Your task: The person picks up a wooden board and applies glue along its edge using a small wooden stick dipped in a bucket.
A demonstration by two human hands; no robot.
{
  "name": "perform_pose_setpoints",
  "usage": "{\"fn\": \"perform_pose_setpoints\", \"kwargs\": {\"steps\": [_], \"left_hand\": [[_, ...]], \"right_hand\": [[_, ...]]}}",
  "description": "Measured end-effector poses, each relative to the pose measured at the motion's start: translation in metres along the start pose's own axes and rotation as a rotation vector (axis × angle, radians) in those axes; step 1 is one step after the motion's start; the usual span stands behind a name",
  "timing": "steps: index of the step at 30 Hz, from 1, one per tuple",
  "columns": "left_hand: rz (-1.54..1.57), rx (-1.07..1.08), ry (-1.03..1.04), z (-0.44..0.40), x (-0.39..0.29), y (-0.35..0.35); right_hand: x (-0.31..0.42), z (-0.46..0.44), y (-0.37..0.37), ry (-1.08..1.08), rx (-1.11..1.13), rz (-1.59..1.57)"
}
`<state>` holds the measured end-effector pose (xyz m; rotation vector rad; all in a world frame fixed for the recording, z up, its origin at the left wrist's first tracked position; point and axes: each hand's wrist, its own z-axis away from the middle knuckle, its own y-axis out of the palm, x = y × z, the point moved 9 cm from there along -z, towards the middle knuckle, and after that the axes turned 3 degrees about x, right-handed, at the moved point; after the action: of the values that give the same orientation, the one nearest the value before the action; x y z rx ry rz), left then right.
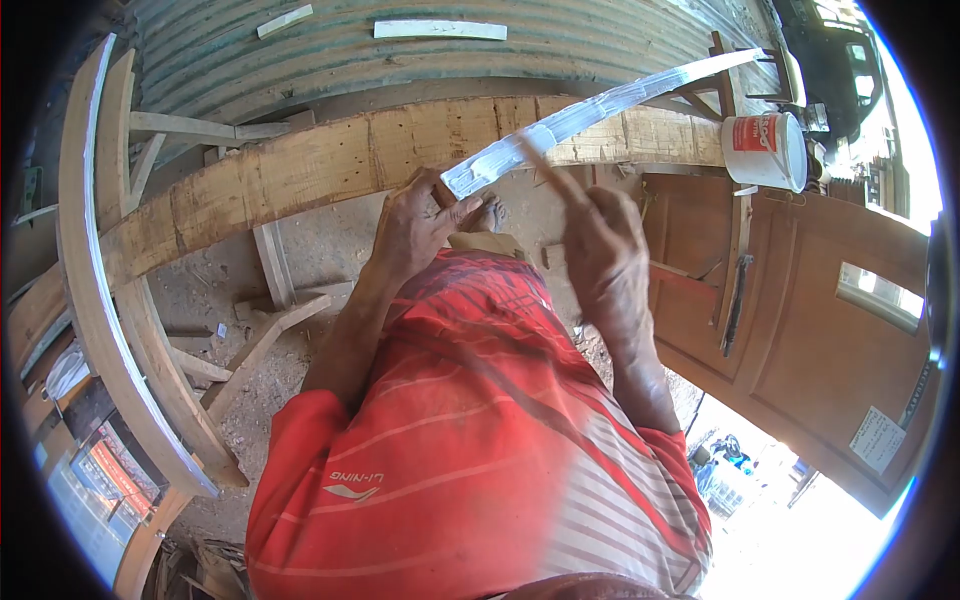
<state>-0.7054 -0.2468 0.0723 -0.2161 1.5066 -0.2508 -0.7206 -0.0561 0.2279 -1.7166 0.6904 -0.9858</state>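
Observation:
A long wooden board [585, 118] has its upper face covered in streaky white glue or paint. It slants from near my waist up to the far right, across a wooden beam. My left hand [415, 215] is closed around its near end. In my right hand [608, 250] is a thin brown wooden stick [556, 178], gripped in closed fingers. The tip of the stick is at the white coating, a short way along from my left hand; blur hides whether it touches.
The thick wooden beam [300, 160] runs crosswise ahead on trestle legs. A white bucket [790, 160] with a red label stands at its right end. On the left leans another white-edged board [82, 230]. A brown panelled door [800, 300] is at right, corrugated metal sheet [330, 50] behind.

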Motion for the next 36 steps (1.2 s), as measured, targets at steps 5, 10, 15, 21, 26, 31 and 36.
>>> {"fn": "perform_pose_setpoints", "kwargs": {"steps": [5,10,15,21,26,31,36], "left_hand": [[-0.058,-0.005,-0.034,0.0,0.0,-0.001],[0.017,0.003,-0.024,-0.001,0.003,0.001],[0.009,-0.032,0.033,-0.001,-0.006,-0.002],[-0.032,-0.059,0.118,-0.002,-0.006,-0.001],[0.004,-0.077,0.11,-0.001,-0.004,0.001],[-0.01,-0.103,0.075,0.0,-0.007,-0.001],[0.047,-0.105,-0.019,0.002,0.001,0.003]], "right_hand": [[0.032,0.003,-0.004,-0.064,-0.011,-0.102],[0.039,0.004,0.01,0.003,0.082,-0.079],[0.029,0.005,0.004,0.039,0.04,-0.081],[0.036,0.004,0.012,-0.051,0.105,-0.026],[-0.004,-0.001,0.002,0.059,0.019,0.048],[-0.051,-0.011,-0.009,0.141,-0.011,0.083],[-0.098,-0.024,-0.019,0.194,-0.002,0.111]]}}
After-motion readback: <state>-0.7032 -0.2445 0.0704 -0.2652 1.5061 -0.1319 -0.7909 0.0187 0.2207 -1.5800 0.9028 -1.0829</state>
